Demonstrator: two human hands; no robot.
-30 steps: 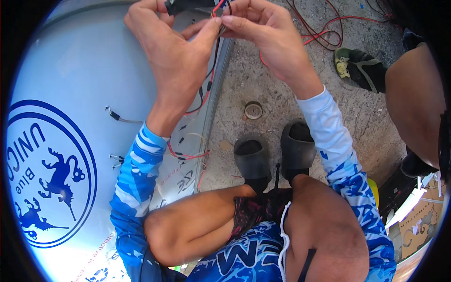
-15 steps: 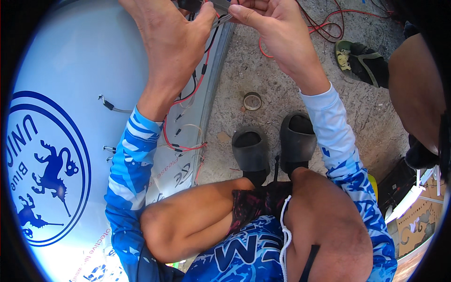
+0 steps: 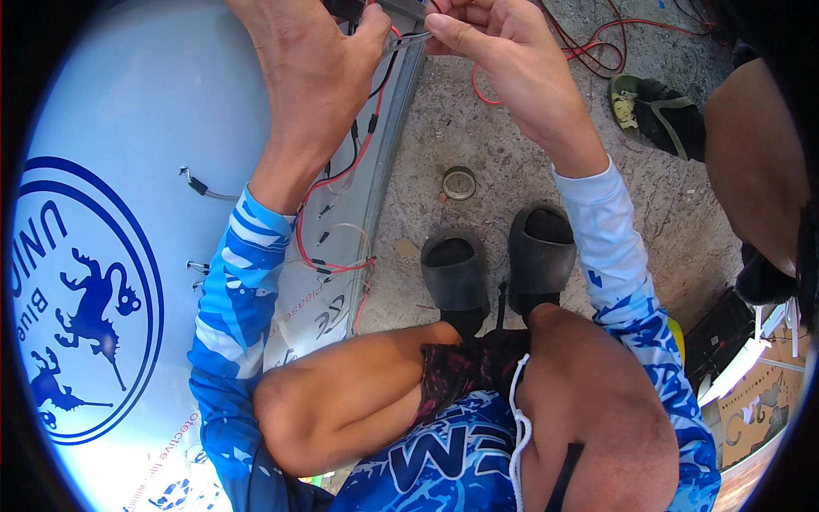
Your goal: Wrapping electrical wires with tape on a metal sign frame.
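Observation:
At the top of the view both my hands work over the edge of a large white panel [image 3: 153, 111]. My right hand [image 3: 520, 68] pinches the ends of thin grey wires [image 3: 408, 40] between thumb and fingers. My left hand [image 3: 316, 85] is bent over the panel, its thumb against the wires and a dark object [image 3: 344, 8]; most of its fingers are hidden behind the hand and cut off by the frame. Red wire [image 3: 364, 154] and black wire run from there along the panel's edge, with dark sleeves at several joints.
Short wire ends [image 3: 198, 184] stick out of the panel. On the concrete floor lie a tape roll [image 3: 461, 197] and a loose red cable [image 3: 597, 43]. Another person's leg [image 3: 759, 162] and sandalled foot [image 3: 657, 115] are at the right, above cardboard [image 3: 759, 405].
My right hand has shifted slightly right and toward me, with the grey wires stretched from its pinch to the left hand. My left hand has barely moved.

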